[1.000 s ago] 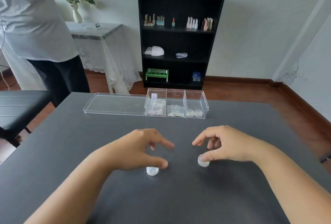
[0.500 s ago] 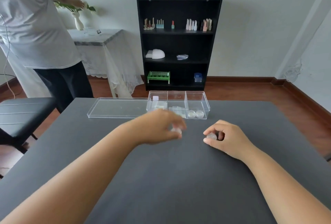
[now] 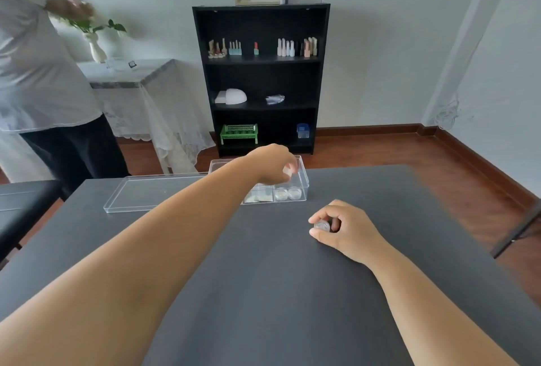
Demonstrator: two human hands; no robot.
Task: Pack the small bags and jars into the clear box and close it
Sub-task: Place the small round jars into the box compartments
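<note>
A clear box [image 3: 305, 180] with compartments stands at the far edge of the dark table [image 3: 263, 278]. Its clear lid [image 3: 146, 194] lies flat to its left. Two small jars [image 3: 287, 193] sit in the box's right compartment, and small bags [image 3: 257, 197] lie in the middle one. My left hand [image 3: 273, 168] reaches over the box, fingers closed on a small clear jar [image 3: 288, 171] above the right compartment. My right hand [image 3: 342, 226] rests on the table nearer to me, pinching another small jar [image 3: 322, 225].
A person in a white shirt [image 3: 38, 73] stands at the back left by a cloth-covered side table [image 3: 131, 75]. A black shelf [image 3: 260, 78] stands against the wall. A black chair [image 3: 17, 204] is at the table's left edge.
My left hand has carried its jar forward from the table's middle to above the box. My right hand lifted its jar and moved a little toward the box. The view tilted up.
</note>
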